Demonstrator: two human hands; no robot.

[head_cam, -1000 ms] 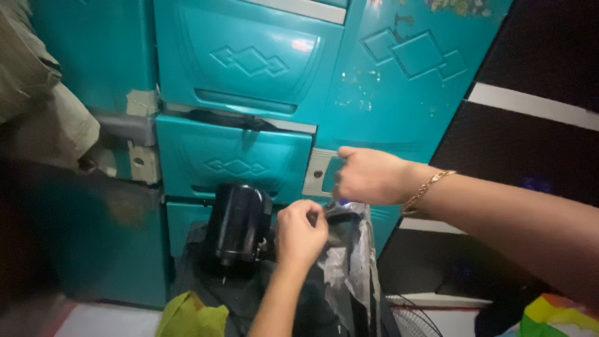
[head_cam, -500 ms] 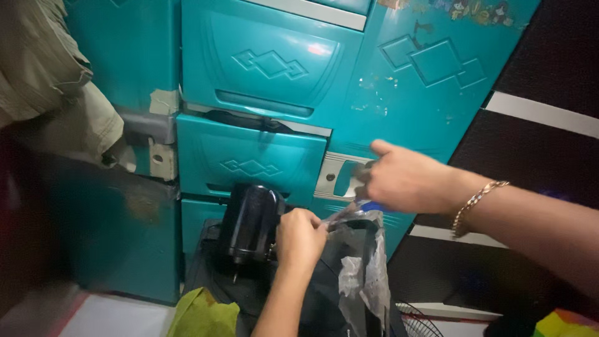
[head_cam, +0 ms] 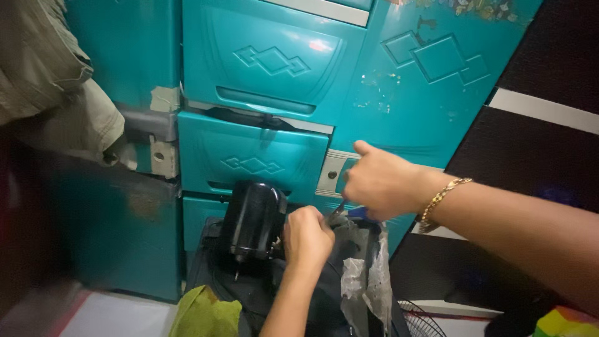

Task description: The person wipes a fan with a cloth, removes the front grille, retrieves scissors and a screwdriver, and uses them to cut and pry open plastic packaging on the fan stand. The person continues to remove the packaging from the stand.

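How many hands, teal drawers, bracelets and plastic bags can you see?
Hands: 2, left hand and right hand
Teal drawers: 3, top drawer, middle drawer and bottom drawer, mostly hidden
Bracelets: 1, bracelet
Plastic bags: 1, bag
Total: 7

The right hand (head_cam: 380,184) hides what it grips; the fan grille (head_cam: 417,318) is cut off below

Both forearms are bare, with no sleeve in view. The left hand (head_cam: 307,237) wears no ring or band. The right hand (head_cam: 380,184) has a gold chain bracelet (head_cam: 442,201) at its wrist, toward four o'clock of the hand.
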